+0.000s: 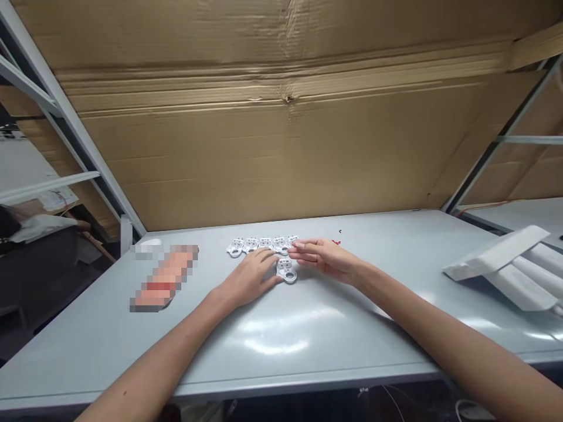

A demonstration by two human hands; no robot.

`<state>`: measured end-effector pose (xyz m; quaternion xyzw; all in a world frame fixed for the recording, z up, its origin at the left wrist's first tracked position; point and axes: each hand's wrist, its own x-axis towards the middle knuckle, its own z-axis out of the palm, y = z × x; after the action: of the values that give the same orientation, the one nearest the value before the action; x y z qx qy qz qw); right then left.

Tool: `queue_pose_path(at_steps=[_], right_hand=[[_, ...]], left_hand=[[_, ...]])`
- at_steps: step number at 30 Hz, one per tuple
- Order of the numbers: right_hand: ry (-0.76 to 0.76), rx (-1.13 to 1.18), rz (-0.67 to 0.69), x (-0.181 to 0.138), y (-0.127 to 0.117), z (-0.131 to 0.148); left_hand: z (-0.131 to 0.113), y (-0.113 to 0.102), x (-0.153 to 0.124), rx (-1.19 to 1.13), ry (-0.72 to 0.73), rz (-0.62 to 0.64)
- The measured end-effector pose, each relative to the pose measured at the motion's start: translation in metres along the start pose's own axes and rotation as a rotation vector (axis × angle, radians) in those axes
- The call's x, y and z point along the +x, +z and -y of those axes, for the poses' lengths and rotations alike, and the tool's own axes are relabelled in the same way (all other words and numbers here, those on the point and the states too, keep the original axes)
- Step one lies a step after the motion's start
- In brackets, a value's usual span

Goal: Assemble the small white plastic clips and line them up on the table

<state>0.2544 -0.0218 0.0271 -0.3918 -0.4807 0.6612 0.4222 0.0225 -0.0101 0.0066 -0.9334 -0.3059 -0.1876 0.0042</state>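
Note:
Several small white plastic parts, each with a ring at the front, sit side by side in a row (251, 245) on the grey table. One more white ringed part (287, 272) lies by itself in front of the row. Around its left side is my left hand (253, 274), thumb and fingers apart, the thumb tip at its lower left edge; I cannot tell whether they touch. My right hand (324, 258) is over the right end of the row with fingers stretched out, partly covering the last part there. Neither hand is closed on anything.
A pixelated orange-pink object (165, 278) lies on the left of the table (281, 340), with a white item (149, 247) behind it. White packaging pieces (505, 269) lie at the right. A cardboard wall (272, 158) and metal frame posts (88, 129) bound the back and sides.

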Motion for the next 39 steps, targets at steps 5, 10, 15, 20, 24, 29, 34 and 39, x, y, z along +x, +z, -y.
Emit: queue_pose_path(at_steps=[5, 10, 15, 20, 24, 29, 34, 39], right_hand=[[-0.110, -0.154, -0.092, -0.004, -0.013, 0.014], [-0.226, -0.436, -0.333, -0.006, -0.036, 0.027], [-0.225, -0.507, -0.299, -0.004, -0.050, 0.028], [-0.271, -0.825, -0.413, -0.001, -0.067, 0.026], [-0.281, -1.063, -0.463, 0.002, -0.078, 0.023], [-0.255, -1.185, -0.355, 0.008, -0.088, 0.016], [-0.262, -1.241, -0.273, 0.015, -0.098, 0.009], [-0.235, -1.249, -0.293, 0.016, -0.104, 0.004]], left_hand=[[0.000, 0.000, 0.000, 0.004, -0.002, 0.000], [-0.002, -0.002, 0.000, -0.013, -0.007, 0.010], [-0.002, -0.002, 0.000, -0.030, -0.013, 0.007], [-0.002, -0.003, 0.000, 0.003, -0.034, 0.023], [-0.003, -0.003, -0.001, 0.029, -0.051, 0.033], [-0.003, -0.003, -0.003, 0.053, -0.070, 0.036], [-0.002, -0.002, -0.003, 0.015, -0.070, 0.027], [-0.002, -0.001, -0.003, 0.017, -0.070, 0.031]])
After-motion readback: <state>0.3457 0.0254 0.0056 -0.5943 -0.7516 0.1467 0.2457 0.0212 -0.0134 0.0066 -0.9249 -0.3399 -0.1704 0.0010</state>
